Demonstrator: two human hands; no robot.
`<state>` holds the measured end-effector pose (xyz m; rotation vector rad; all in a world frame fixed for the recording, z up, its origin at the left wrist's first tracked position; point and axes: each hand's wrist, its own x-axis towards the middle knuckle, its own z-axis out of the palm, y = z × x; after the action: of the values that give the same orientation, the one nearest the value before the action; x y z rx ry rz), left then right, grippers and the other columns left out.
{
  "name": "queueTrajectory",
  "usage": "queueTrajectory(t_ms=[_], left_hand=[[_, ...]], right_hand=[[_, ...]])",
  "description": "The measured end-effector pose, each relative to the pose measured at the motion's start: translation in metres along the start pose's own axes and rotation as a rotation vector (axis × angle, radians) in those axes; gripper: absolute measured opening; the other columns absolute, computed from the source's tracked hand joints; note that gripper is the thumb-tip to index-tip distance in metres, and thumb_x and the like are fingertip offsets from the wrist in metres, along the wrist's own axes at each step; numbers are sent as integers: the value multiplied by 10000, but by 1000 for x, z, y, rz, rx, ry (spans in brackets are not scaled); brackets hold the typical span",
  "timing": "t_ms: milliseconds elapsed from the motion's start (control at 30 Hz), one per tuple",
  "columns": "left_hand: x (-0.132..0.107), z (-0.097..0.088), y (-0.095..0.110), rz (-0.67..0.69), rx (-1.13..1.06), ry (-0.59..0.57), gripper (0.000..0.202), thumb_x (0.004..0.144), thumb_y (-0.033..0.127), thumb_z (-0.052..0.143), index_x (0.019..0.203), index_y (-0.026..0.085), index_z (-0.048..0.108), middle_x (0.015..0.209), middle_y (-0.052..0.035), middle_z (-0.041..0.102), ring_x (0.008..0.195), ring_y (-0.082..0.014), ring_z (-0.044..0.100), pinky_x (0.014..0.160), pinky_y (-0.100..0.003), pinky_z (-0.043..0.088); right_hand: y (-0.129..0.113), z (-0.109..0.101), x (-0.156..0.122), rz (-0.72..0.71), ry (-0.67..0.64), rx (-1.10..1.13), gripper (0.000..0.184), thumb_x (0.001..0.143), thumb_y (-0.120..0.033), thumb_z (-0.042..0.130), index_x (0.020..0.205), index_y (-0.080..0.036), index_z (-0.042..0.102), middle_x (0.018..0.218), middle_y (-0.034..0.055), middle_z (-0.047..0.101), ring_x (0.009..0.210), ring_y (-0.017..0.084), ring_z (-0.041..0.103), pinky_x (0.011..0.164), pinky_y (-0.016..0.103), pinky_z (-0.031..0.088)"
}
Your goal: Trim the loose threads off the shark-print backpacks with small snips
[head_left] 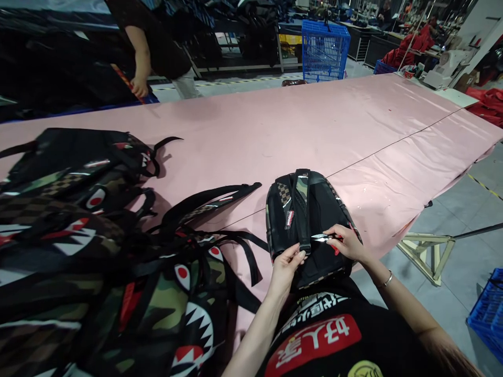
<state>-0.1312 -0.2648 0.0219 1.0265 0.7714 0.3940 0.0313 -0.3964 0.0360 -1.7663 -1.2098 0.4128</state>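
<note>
A black backpack (314, 209) with camouflage and checkered trim lies at the near edge of a pink table (298, 125), its back panel and straps facing up. My left hand (286, 268) pinches the lower end of one black strap. My right hand (346, 242) is closed on small metal snips (322, 238) with a red handle. Their tips point left at the strap, just beside my left fingers.
A heap of camouflage backpacks with shark mouths (98, 262) fills the table's left side, straps trailing. Another person (157, 47) stands at the far edge. A blue wire cage (325, 50) stands beyond; a blue crate (487, 311) and a wooden trestle (426, 248) are at right.
</note>
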Motion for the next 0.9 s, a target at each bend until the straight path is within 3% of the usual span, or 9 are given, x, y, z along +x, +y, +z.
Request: queueTrajectory(t_ms=[333, 433, 533, 600, 733, 800, 900], left_hand=[[-2, 6, -3, -20, 83, 31, 445, 543, 329, 763, 937, 141, 680, 681, 11, 627, 598, -85, 499, 628, -236, 405], [-3, 10, -4, -25, 49, 37, 423, 560, 327, 756, 934, 145, 677, 688, 8, 629, 620, -90, 506, 658, -235, 406], [-4, 18, -8, -49, -64, 47, 418, 568, 327, 757, 931, 140, 665, 712, -2, 632, 618, -81, 506, 638, -223, 398], [-6, 29, -13, -77, -142, 53, 435, 560, 327, 766, 931, 129, 650, 693, 4, 616, 595, -66, 502, 613, -210, 385], [-9, 68, -31, -128, -194, 36, 398, 558, 381, 757, 810, 122, 591, 627, 26, 578, 568, -59, 525, 598, -202, 375], [-6, 91, -42, -142, -198, -5, 379, 587, 440, 717, 706, 125, 543, 585, 20, 576, 521, -54, 509, 575, -204, 364], [2, 122, -58, -127, -236, 40, 421, 546, 485, 717, 641, 125, 519, 537, 8, 573, 482, -67, 498, 548, -219, 359]], right_hand=[[0, 1, 2, -114, -16, -121, 101, 834, -230, 515, 862, -174, 594, 825, 56, 633, 807, 174, 564, 741, 307, 430], [5, 1, 2, -18, 22, 9, 119, 825, -259, 525, 874, -179, 599, 840, 47, 631, 803, 164, 566, 741, 297, 430], [17, 6, 7, 119, 63, 306, 151, 810, -297, 532, 890, -179, 584, 862, 27, 607, 825, 140, 558, 763, 271, 433], [26, 10, 11, 223, 43, 513, 209, 796, -329, 547, 941, -180, 570, 835, 5, 579, 754, 104, 538, 696, 227, 435], [45, 8, 11, 491, -164, 780, 279, 728, -382, 634, 893, -173, 553, 638, -62, 461, 495, 39, 384, 448, 158, 325], [56, -4, 9, 629, -209, 854, 297, 678, -395, 684, 796, -177, 519, 606, -74, 437, 485, 38, 392, 446, 156, 343], [72, -29, 9, 750, -322, 848, 327, 639, -413, 711, 745, -187, 499, 552, -73, 438, 460, 61, 435, 445, 182, 388]])
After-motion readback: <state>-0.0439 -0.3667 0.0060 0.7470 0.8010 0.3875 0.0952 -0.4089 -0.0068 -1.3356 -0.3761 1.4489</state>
